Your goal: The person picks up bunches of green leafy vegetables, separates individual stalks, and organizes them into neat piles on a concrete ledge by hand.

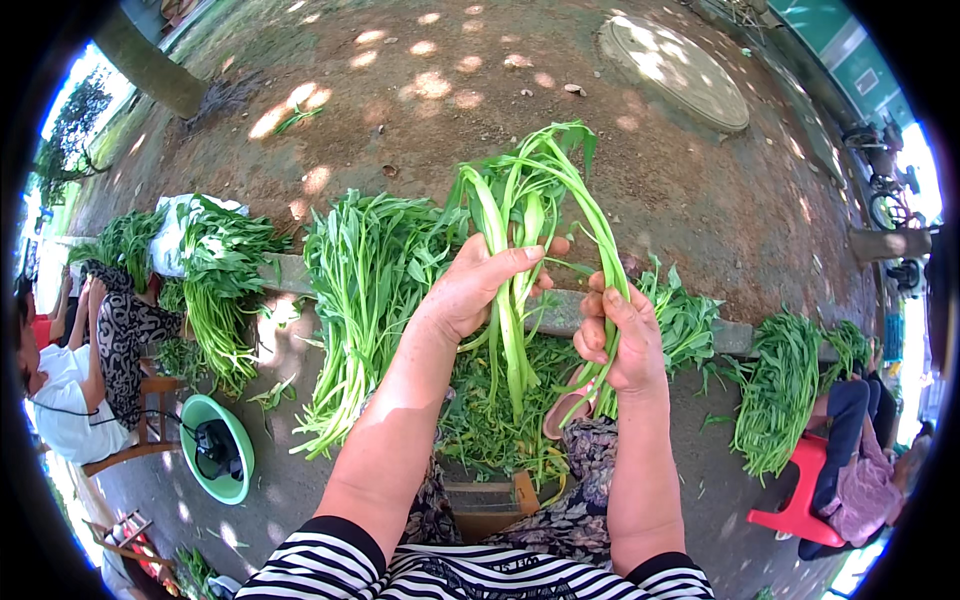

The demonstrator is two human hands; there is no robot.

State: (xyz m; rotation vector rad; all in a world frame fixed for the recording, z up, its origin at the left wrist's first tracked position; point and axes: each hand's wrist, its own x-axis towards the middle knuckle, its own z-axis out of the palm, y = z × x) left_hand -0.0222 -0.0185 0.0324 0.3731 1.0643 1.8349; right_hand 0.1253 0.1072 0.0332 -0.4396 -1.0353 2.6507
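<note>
My left hand point(491, 281) grips a bunch of thick pale-green leafy stems point(512, 330), held upright in front of me with the thumb across them. To its right, my right hand point(622, 330) is closed around thinner green stems point(592, 214), whose upper parts arch over towards the left bunch. A large pile of long-stemmed leafy greens point(367, 300) lies left of my left forearm. Below the hands, loose leaves and trimmings point(495, 442) cover the ground between my legs. Another leafy bunch point(679, 319) lies just beyond my right hand, partly hidden by it.
A low concrete curb point(555, 311) crosses ahead, with dirt beyond and a round cover point(675, 71). At left are a green basin point(217, 450) holding a black object, more greens point(217, 300) and a seated person. At right, another person sits by greens point(780, 390) and a red stool point(795, 495).
</note>
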